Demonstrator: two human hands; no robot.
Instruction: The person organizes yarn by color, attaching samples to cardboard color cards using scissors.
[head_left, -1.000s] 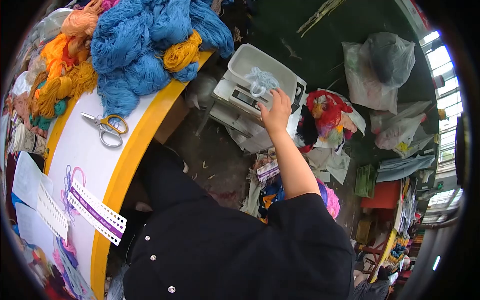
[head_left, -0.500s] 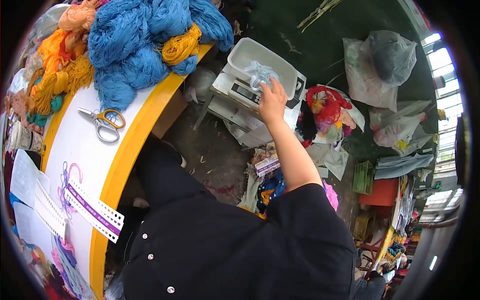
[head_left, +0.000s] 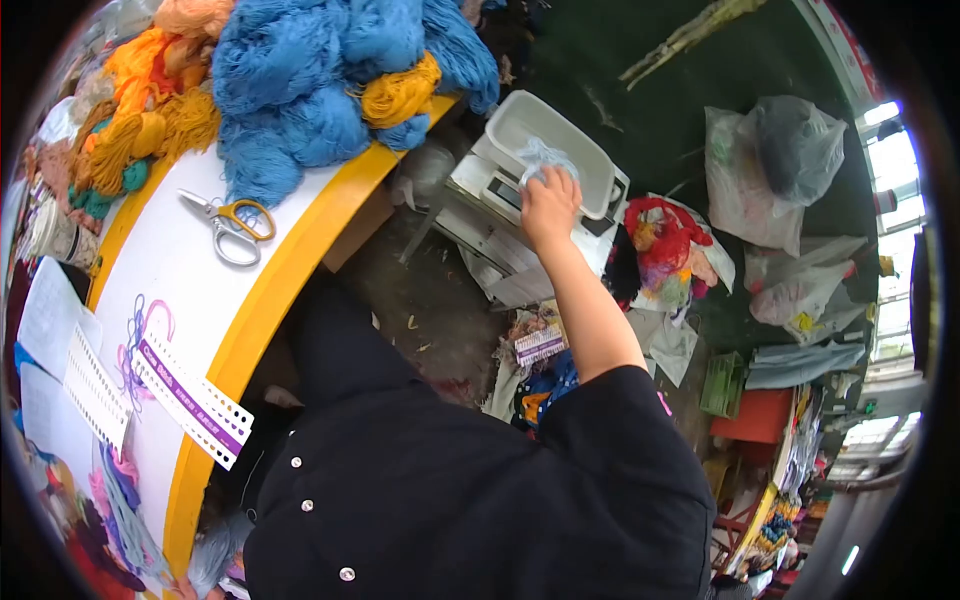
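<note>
My right hand point(head_left: 551, 207) reaches out over the near rim of a white plastic tub point(head_left: 505, 122). Its fingers are curled onto a pale blue bundle of thread point(head_left: 545, 157) in the tub and hide part of it. The tub stands on a weighing scale point(head_left: 503, 190), whose display panel shows beside my hand. My left hand is out of view.
At left, a yellow-edged white table point(head_left: 300, 240) bears blue yarn point(head_left: 280, 70), scissors point(head_left: 238, 228) and a purple-labelled punched thread card point(head_left: 195, 400). Right of the scale lie a red cloth-like heap point(head_left: 665, 245) and plastic bags point(head_left: 750, 180). A green basket point(head_left: 722, 385) stands farther right.
The view has shifted, so the scene sits lower and farther right. My right hand has moved slightly left relative to the tub and covers more of the pale blue thread.
</note>
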